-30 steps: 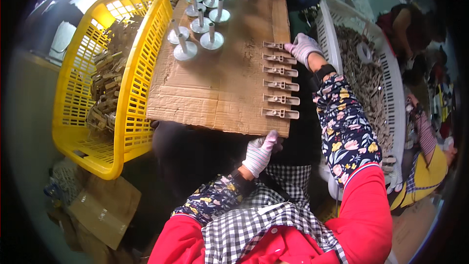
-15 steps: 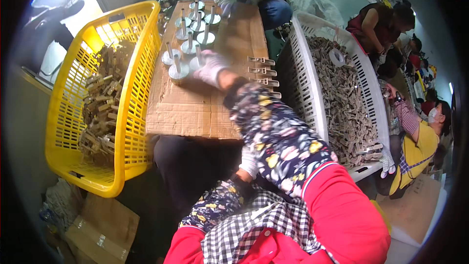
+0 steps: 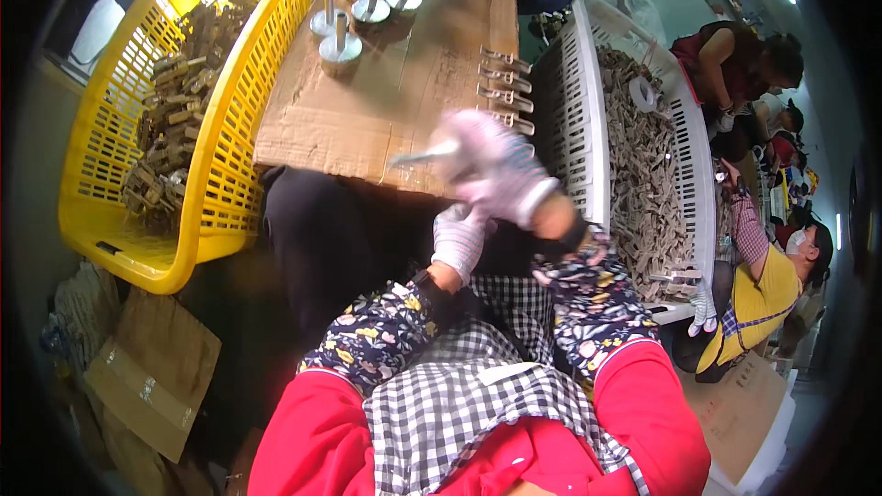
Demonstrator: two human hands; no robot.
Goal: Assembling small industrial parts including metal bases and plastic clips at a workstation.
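Observation:
My right hand [image 3: 491,165], in a striped knit glove and blurred by motion, is closed on a round metal disc with a rod [image 3: 421,156] over the near edge of the cardboard sheet [image 3: 367,129]. My gloved left hand [image 3: 457,241] is just below, its fingers closed and touching or almost touching the right hand; whatever it may hold is hidden. Several more discs with upright rods [image 3: 340,48] stand at the sheet's far left. Along its right edge lies a row of metal clips [image 3: 507,96].
A yellow basket [image 3: 197,193] of metal parts [image 3: 170,119] stands left. To the right is a white basket [image 3: 595,129] of grey metal clips [image 3: 643,193], with a white ring [image 3: 643,94] on top. Co-workers sit across and at right. A cardboard box [image 3: 147,386] lies lower left.
My right hand has come back from the group of discs toward my left hand, taking one disc with it. The left hand has risen into clearer view. The whole view has shifted downward.

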